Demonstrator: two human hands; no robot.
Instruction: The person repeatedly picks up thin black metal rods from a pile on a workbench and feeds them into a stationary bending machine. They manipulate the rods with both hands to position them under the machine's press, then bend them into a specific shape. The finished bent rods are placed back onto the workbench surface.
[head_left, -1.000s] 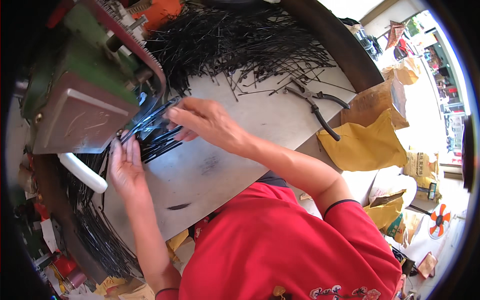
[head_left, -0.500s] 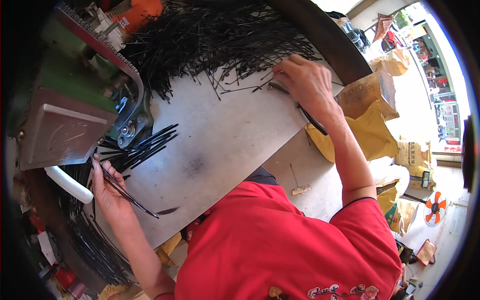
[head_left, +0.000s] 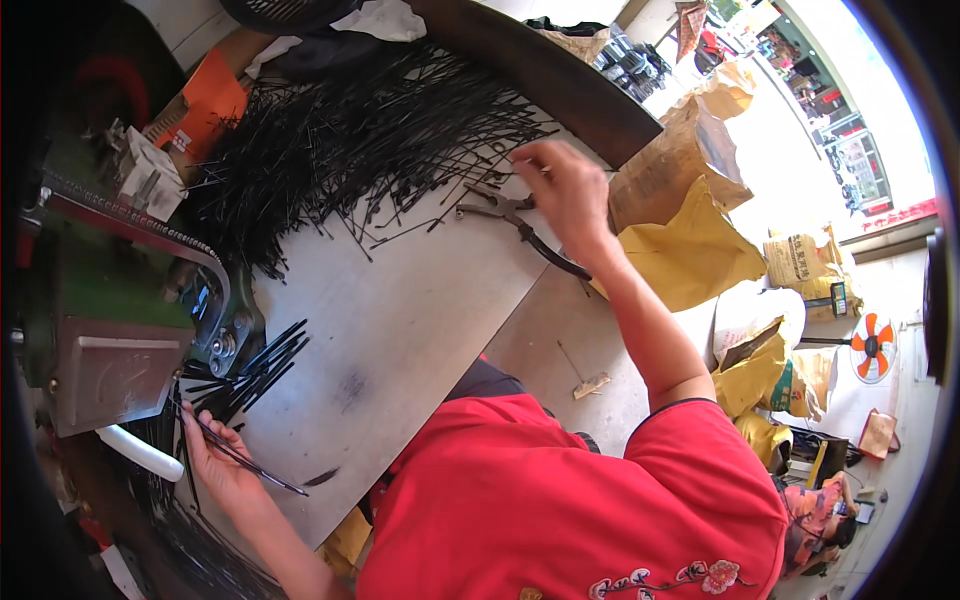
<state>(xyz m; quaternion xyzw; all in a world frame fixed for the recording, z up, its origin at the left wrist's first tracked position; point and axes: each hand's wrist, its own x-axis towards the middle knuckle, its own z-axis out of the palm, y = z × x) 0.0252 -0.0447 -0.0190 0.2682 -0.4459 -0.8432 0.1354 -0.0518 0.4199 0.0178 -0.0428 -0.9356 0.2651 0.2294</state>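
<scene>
My left hand [head_left: 220, 470] is closed around a few thin black rods [head_left: 262, 472], just below the metal cover of a green machine [head_left: 120, 375]. Next to its fingertips, a loose bundle of similar black rods [head_left: 265, 375] lies on the grey metal tabletop [head_left: 400, 310]. Over the table's right edge hovers my right hand [head_left: 570, 200], slightly blurred, fingers bent and apart, with nothing visible in them. Close beside it rest pliers with dark handles [head_left: 525, 230], beyond my fingers' hold. A large tangled pile of thin black rods [head_left: 370, 140] covers the far side of the table.
A dark raised rim [head_left: 540, 70] bounds the table's far edge. Near the machine are a white tube-like handle [head_left: 145, 455] and an orange piece [head_left: 212, 105]. Yellow and brown sacks [head_left: 690, 250] stand on the floor to the right, with an orange-bladed fan [head_left: 872, 348] beyond.
The view has shifted, so the table sits lower and further left. My right hand has moved off the pliers, which now show more fully. The left hand keeps its rods by the machine.
</scene>
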